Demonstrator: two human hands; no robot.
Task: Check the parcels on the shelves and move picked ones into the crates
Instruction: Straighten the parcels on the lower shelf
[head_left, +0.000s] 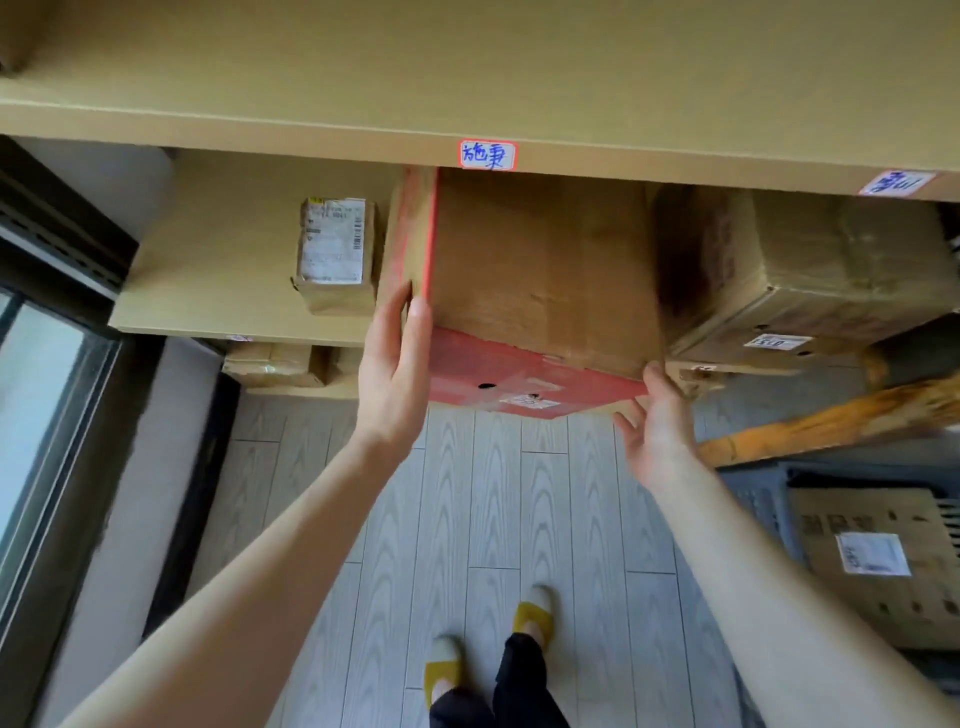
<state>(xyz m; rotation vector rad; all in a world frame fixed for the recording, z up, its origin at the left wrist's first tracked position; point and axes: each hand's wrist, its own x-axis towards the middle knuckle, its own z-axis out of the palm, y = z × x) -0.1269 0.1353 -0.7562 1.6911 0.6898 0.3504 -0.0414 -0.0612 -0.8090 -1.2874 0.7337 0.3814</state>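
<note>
A large brown cardboard parcel (540, 270) with red-printed sides juts over the front edge of the middle shelf (218, 291). My left hand (395, 374) lies flat against its left front corner, fingers straight. My right hand (657, 421) reaches its right front corner with fingers spread, the thumb touching the box edge. A dark plastic crate (763, 493) stands on the floor at the lower right with a labelled carton (878, 561) inside.
A small labelled parcel (335, 254) stands left of the big box. Another large carton (810, 270) sits to its right. More parcels (275, 364) lie on a lower shelf. An upper shelf board (363, 93) hangs overhead. A wooden pole (831, 421) slants at right. A window frame (57, 395) runs along the left.
</note>
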